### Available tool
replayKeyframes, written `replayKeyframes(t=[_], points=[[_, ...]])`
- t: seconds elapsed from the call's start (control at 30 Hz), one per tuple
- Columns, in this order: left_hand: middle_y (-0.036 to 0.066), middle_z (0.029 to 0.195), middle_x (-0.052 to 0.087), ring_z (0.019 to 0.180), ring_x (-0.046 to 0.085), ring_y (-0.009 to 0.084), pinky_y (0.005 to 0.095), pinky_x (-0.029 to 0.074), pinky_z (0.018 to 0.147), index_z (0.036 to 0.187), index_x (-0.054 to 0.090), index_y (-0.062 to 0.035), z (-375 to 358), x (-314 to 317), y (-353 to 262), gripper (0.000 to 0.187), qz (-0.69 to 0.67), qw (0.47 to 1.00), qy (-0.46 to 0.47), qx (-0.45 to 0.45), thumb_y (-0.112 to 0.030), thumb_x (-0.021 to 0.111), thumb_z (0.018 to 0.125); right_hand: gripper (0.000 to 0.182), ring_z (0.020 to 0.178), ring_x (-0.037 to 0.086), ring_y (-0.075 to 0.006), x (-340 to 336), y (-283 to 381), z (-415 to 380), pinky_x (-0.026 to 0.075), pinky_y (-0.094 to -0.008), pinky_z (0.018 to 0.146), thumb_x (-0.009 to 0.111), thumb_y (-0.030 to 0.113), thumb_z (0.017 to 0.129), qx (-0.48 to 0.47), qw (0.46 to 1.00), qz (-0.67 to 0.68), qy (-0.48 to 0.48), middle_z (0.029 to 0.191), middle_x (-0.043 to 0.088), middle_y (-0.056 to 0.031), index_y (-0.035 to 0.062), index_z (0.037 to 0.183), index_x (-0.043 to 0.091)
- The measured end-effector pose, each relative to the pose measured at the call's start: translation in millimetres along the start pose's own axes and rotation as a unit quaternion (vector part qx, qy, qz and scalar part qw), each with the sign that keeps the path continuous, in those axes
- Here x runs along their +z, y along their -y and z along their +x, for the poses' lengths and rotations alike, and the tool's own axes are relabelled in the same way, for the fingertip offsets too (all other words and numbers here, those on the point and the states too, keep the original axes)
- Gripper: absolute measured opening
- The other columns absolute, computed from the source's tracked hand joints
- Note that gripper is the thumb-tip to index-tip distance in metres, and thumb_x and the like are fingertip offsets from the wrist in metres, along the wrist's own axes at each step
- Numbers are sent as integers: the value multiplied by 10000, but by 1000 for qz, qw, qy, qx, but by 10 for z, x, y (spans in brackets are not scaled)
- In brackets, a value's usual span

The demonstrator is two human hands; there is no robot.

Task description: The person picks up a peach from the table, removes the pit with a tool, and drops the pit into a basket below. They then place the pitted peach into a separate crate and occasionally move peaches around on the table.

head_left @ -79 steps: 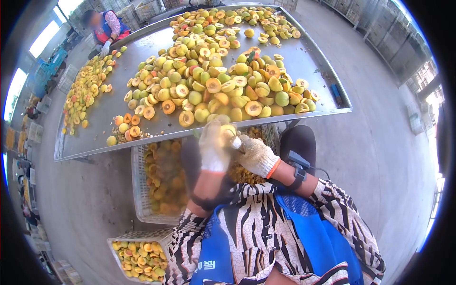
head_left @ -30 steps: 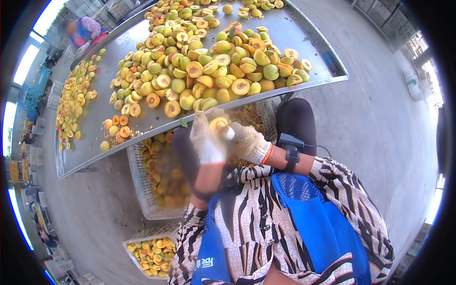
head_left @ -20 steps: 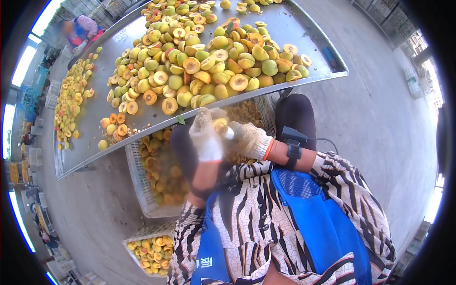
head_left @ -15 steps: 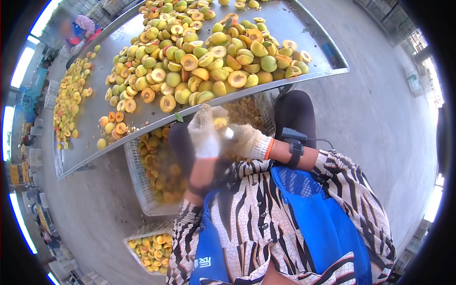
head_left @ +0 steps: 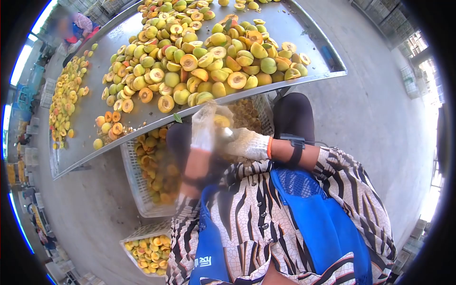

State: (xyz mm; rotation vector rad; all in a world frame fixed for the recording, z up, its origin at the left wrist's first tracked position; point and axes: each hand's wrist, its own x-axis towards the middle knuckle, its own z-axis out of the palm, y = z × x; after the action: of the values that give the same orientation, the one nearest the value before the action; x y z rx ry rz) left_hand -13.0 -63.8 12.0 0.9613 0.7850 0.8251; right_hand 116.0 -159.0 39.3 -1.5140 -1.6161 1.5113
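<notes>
Both my hands wear off-white knit gloves and meet just below the table's near edge. My left hand is closed around a yellow peach half. Close against that fruit, my right hand is closed on a small tool with a pale, shiny end; its exact kind is blurred and partly covered by the fingers. Just beyond my hands, halved peaches are heaped on the metal table, many with their cut faces and pit hollows showing. A green leaf lies at the edge.
Beneath the table edge stands a white crate of peach halves, with another crate between my knees. A further crate of halves is at lower left on the concrete floor. Another person sits at the table's far left.
My hands have drawn slightly closer together, the left one shifting a little to the right. The peach half stays in it. The whole view has tilted slightly.
</notes>
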Motion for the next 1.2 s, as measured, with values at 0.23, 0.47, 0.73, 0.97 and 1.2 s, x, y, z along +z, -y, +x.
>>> replayKeyframes(t=[0.23, 0.47, 0.73, 0.97, 1.2], points=[[121, 750, 688, 616, 675, 204, 305, 565, 578, 869, 663, 24, -120, -7, -61, 471, -20, 997, -78, 16, -387, 494, 1023, 342, 814, 639, -355, 158, 11, 104, 501, -432, 736, 539, 351, 925, -46, 997, -45, -39, 853, 666, -210, 40, 1022, 641], [136, 755, 674, 642, 662, 227, 335, 552, 595, 848, 651, 12, -122, -232, 71, 518, 126, 985, -14, 115, -428, 447, 1029, 344, 723, 637, -192, 41, 45, 97, 519, -329, 638, 625, 361, 895, 55, 987, 84, 123, 800, 663, -113, 26, 972, 645], [128, 835, 685, 745, 674, 219, 319, 539, 672, 1002, 647, 19, -110, -109, 23, 336, -79, 996, 21, -30, -290, 515, 1011, 137, 683, 587, -80, 31, -609, 125, 480, -234, 553, 544, 159, 983, 66, 834, 470, 281, 857, 633, -5, 69, 1007, 645], [146, 837, 693, 729, 667, 227, 327, 570, 717, 967, 645, 42, -7, -518, -142, 250, -93, 951, -267, 127, -203, 599, 980, 119, 380, 374, -44, -195, -147, -132, 267, -208, 314, 618, 165, 960, 166, 824, 519, 154, 586, 421, 35, 69, 995, 557], [182, 1248, 607, 1173, 569, 310, 394, 469, 993, 1148, 653, 10, 36, -1626, -702, 354, 547, 694, -417, 211, -192, 714, 864, 113, 403, 383, -39, -201, -474, 30, 298, -208, 346, 600, 209, 974, 172, 814, 555, 26, 587, 422, 59, 116, 983, 536]])
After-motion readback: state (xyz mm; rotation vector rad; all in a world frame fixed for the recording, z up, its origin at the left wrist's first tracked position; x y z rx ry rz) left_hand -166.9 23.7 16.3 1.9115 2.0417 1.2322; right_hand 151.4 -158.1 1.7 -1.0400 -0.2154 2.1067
